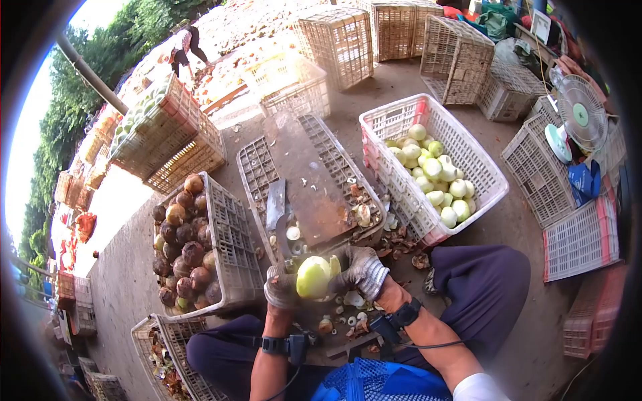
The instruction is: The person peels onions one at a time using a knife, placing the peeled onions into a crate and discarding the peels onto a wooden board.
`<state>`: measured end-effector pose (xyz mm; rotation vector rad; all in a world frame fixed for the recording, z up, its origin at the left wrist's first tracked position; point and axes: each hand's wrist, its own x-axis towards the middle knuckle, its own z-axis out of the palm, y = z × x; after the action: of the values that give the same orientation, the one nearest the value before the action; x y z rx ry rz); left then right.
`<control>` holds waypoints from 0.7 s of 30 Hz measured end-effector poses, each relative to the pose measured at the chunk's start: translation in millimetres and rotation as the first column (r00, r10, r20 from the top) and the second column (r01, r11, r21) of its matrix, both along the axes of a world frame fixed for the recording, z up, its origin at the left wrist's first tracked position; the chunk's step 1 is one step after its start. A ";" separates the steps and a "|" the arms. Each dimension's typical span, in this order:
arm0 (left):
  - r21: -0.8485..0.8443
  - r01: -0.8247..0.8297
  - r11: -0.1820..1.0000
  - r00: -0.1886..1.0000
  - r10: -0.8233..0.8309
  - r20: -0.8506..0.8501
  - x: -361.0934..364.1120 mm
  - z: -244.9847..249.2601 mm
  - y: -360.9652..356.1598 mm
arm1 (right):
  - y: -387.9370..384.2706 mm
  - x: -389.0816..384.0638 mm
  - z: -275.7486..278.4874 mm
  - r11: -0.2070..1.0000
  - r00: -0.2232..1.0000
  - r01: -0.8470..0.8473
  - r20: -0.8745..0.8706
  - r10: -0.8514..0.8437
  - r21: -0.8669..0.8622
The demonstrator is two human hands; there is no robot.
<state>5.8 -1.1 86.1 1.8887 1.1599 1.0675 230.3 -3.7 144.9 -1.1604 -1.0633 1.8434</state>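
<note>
Wrists angle inward; left hand point(281, 289) and right hand point(362, 269) pinch the peeled fruit point(313, 277) between their grips, near the cleaver point(275, 212).

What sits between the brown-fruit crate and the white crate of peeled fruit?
Head view: an upturned crate topped by a wooden board and cleaver, scraps scattered.

Left hand point(281, 289), right hand point(362, 269) grey-gloved; black wrist bands point(274, 345), cables point(428, 345); navy trousers point(483, 282).
</note>
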 end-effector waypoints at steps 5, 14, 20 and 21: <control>-0.114 -0.139 0.984 0.988 0.146 0.051 12.2 12.5 -6.4 | 2.6 3.8 3.4 0.994 0.999 0.021 -0.038 -0.017 0.110; -0.076 -0.181 0.981 0.983 0.179 -0.029 -5.0 -8.3 1.6 | 1.8 7.1 -29.0 0.967 0.989 0.065 -0.142 -0.031 0.245; -0.062 -0.114 0.991 0.980 0.102 -0.172 10.6 25.8 -4.0 | 0.0 13.7 -30.9 0.850 0.998 0.036 -0.065 -0.003 0.526; -0.323 -0.119 0.939 0.982 0.160 0.103 17.3 37.2 -7.4 | 1.7 14.2 -31.9 0.848 0.999 0.038 -0.039 -0.021 0.529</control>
<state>23.1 -8.5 123.3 1.4875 1.3191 0.9947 244.4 -2.0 113.0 -0.8040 -1.4119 1.3988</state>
